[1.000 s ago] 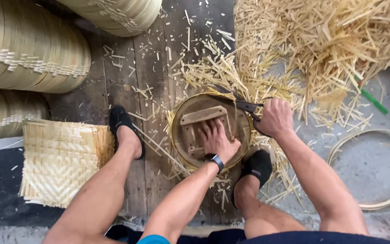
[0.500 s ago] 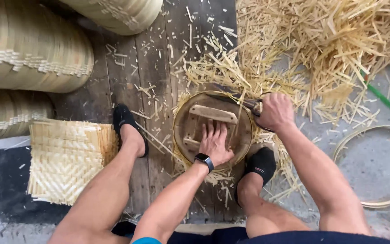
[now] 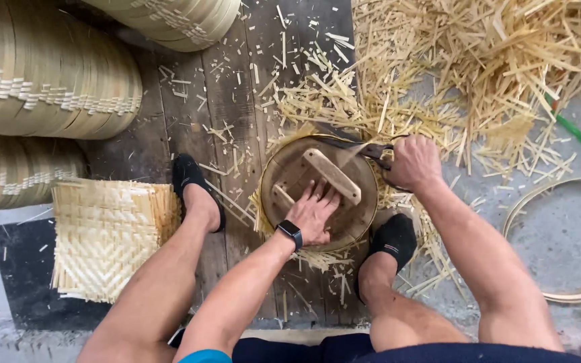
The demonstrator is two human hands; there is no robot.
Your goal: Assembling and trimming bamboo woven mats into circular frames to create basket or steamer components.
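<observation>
A round wooden disc (image 3: 289, 176) with a wooden bar handle (image 3: 331, 176) lies flat on a woven bamboo piece, whose cut ends (image 3: 317, 259) stick out from under its rim. My left hand (image 3: 314, 214), with a black wristwatch, presses down on the disc beside the bar. At the disc's upper right edge, my right hand (image 3: 413, 161) is closed on the handles of dark shears (image 3: 361, 146). Their blades lie along the rim. My feet in black shoes (image 3: 193, 185) (image 3: 390, 243) rest on either side of the disc.
A stack of square woven bamboo mats (image 3: 109, 232) lies at left. Stacks of bamboo hoops (image 3: 48, 81) fill the upper left. A heap of bamboo offcuts (image 3: 479, 74) covers the upper right, near a green stick (image 3: 573, 131). A loose bamboo ring (image 3: 573, 235) lies at right.
The disc has turned clockwise, so its bar handle now lies diagonally. My left hand has shifted with it. My right hand stays at the rim with the shears.
</observation>
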